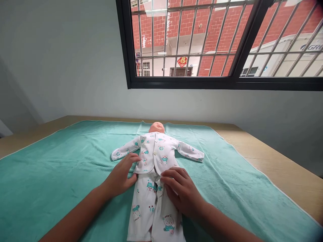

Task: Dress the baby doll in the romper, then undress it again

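Observation:
A baby doll point(156, 127) lies on its back on a teal towel point(63, 174), dressed in a white printed jacket point(157, 151) and matching trousers point(147, 208). My left hand point(121, 176) rests at the doll's left hip, fingers stretched along the jacket's lower edge. My right hand point(180, 191) lies on the waistband at the other hip, fingers curled and pressed onto the cloth. Both sleeves spread out sideways.
The towel covers a wooden table point(277, 168) that stands against a grey wall. A barred window point(217, 43) is above, with a brick building outside. Bare wood shows along the right and far edges.

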`<state>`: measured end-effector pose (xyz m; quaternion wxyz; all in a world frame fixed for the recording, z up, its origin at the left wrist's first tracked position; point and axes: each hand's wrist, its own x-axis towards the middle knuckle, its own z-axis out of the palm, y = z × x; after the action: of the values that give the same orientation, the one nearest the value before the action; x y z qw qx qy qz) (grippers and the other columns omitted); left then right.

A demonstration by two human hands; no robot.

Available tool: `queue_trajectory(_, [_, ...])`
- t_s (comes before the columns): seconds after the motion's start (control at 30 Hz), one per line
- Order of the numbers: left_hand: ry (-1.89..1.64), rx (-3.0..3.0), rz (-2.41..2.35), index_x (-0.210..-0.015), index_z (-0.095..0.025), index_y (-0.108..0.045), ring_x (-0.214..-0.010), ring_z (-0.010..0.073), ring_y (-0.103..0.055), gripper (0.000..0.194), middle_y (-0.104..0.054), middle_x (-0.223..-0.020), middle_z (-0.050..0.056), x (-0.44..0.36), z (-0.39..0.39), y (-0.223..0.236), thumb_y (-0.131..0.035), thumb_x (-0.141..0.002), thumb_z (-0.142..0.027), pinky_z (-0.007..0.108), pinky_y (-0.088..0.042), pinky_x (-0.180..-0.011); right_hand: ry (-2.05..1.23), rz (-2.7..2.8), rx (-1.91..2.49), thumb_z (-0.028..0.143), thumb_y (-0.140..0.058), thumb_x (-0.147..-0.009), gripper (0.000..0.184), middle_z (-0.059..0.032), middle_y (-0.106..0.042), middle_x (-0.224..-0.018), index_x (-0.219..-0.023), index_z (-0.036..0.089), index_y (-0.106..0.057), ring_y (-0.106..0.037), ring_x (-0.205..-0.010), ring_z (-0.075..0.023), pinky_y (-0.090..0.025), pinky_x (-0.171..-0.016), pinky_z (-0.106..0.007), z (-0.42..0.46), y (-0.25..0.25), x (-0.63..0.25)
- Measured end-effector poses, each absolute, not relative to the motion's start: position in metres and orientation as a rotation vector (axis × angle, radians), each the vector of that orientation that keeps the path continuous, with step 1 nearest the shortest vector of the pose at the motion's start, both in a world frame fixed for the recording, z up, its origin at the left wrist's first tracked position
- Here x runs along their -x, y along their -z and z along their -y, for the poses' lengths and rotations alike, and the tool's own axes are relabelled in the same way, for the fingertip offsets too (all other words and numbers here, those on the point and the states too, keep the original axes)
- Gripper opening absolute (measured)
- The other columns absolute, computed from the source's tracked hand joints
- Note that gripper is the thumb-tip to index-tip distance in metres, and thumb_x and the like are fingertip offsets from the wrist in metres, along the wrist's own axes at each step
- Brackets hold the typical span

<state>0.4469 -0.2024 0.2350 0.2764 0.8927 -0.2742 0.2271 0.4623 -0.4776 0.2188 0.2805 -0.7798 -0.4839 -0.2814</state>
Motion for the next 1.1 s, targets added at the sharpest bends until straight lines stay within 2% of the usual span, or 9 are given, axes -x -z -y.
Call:
queue_trajectory(0.1, [-0.611, -2.403, 0.709, -0.104, -0.022, -0.055, -0.100, 0.0195, -0.060, 0.029, -0.060, -0.107, 0.006, -0.449, 0.203, -0.230, -0.047, -0.082, -0.005, 0.033, -0.052, -0.086, 0.728, 1.375, 2.092, 0.006, -0.046, -0.088, 0.035, -0.0098, -0.064, -0.127, -0.117, 0.019, -0.058, -0.053, -0.124, -0.0224, -0.045, -0.103, -0.044, 0.480, -0.224, -0.458])
queue_trajectory(0.2, [-0.597, -2.361, 0.700, -0.094, -0.022, -0.054, -0.091, 0.0168, -0.060, 0.023, -0.061, -0.096, 0.003, -0.451, 0.204, -0.226, -0.045, -0.083, -0.004, 0.029, -0.051, -0.080, 0.644, 1.565, 2.077, 0.016, -0.046, -0.090, 0.035, -0.0099, -0.058, -0.138, -0.123, 0.018, -0.057, -0.043, -0.137, -0.0231, -0.033, -0.116, -0.049, 0.480, -0.237, -0.445])
queue_trajectory(0.3, [-0.612, -2.326, 0.689, -0.089, -0.021, -0.053, -0.087, 0.0162, -0.059, 0.019, -0.061, -0.092, 0.002, -0.452, 0.205, -0.227, -0.047, -0.082, -0.005, 0.028, -0.050, -0.079, 0.654, 1.807, 2.020, 0.031, -0.049, -0.097, 0.031, -0.0030, -0.057, -0.140, -0.125, 0.023, -0.059, -0.043, -0.137, -0.0182, -0.026, -0.120, -0.042, 0.471, -0.248, -0.430])
queue_trajectory(0.4, [-0.581, -2.305, 0.673, -0.086, -0.021, -0.052, -0.081, 0.0152, -0.057, 0.015, -0.059, -0.087, 0.001, -0.448, 0.206, -0.232, -0.047, -0.082, -0.007, 0.028, -0.049, -0.075, 0.730, 1.937, 1.990, 0.027, -0.052, -0.098, 0.023, 0.0072, -0.061, -0.135, -0.118, 0.031, -0.063, -0.051, -0.129, -0.0115, -0.019, -0.122, -0.040, 0.460, -0.250, -0.421])
queue_trajectory(0.47, [-0.496, -2.287, 0.663, -0.081, -0.020, -0.050, -0.074, 0.0141, -0.054, 0.011, -0.058, -0.080, 0.000, -0.444, 0.209, -0.238, -0.047, -0.082, -0.010, 0.026, -0.047, -0.068, 0.739, 1.947, 1.998, 0.025, -0.053, -0.098, 0.019, 0.0098, -0.064, -0.130, -0.109, 0.032, -0.067, -0.055, -0.125, -0.0108, -0.016, -0.123, -0.042, 0.454, -0.245, -0.419])
queue_trajectory(0.6, [-0.350, -2.316, 0.665, -0.071, -0.021, -0.045, -0.062, 0.0126, -0.047, 0.012, -0.054, -0.069, -0.003, -0.435, 0.214, -0.245, -0.047, -0.081, -0.013, 0.024, -0.040, -0.058, 0.746, 1.902, 1.999, 0.027, -0.054, -0.097, 0.014, 0.0105, -0.066, -0.127, -0.098, 0.031, -0.068, -0.056, -0.123, -0.0103, -0.015, -0.123, -0.042, 0.449, -0.232, -0.422])
queue_trajectory(0.83, [-0.391, -2.392, 0.760, -0.066, -0.022, -0.038, -0.058, 0.0116, -0.041, 0.016, -0.048, -0.063, -0.004, -0.430, 0.215, -0.244, -0.047, -0.074, -0.012, 0.024, -0.034, -0.056, 0.735, 1.880, 1.960, 0.028, -0.057, -0.096, 0.012, 0.0096, -0.065, -0.127, -0.101, 0.030, -0.067, -0.055, -0.124, -0.0101, -0.020, -0.123, -0.039, 0.451, -0.229, -0.425])
queue_trajectory(0.93, [-0.364, -2.427, 0.768, -0.068, -0.022, -0.038, -0.058, 0.0118, -0.040, 0.014, -0.046, -0.064, -0.004, -0.432, 0.216, -0.243, -0.046, -0.075, -0.011, 0.024, -0.033, -0.056, 0.688, 1.898, 2.019, 0.027, -0.052, -0.099, 0.016, 0.0102, -0.066, -0.127, -0.102, 0.030, -0.067, -0.057, -0.121, -0.0091, -0.021, -0.122, -0.037, 0.454, -0.237, -0.423])
queue_trajectory(1.1, [-0.226, -2.552, 0.548, -0.081, -0.023, -0.045, -0.064, 0.0138, -0.049, 0.008, -0.054, -0.072, -0.004, -0.442, 0.204, -0.244, -0.047, -0.078, -0.015, 0.025, -0.035, -0.059, 0.663, 1.916, 2.033, 0.030, -0.050, -0.100, 0.017, 0.0091, -0.066, -0.126, -0.101, 0.029, -0.067, -0.057, -0.121, -0.0107, -0.022, -0.122, -0.037, 0.454, -0.244, -0.421])
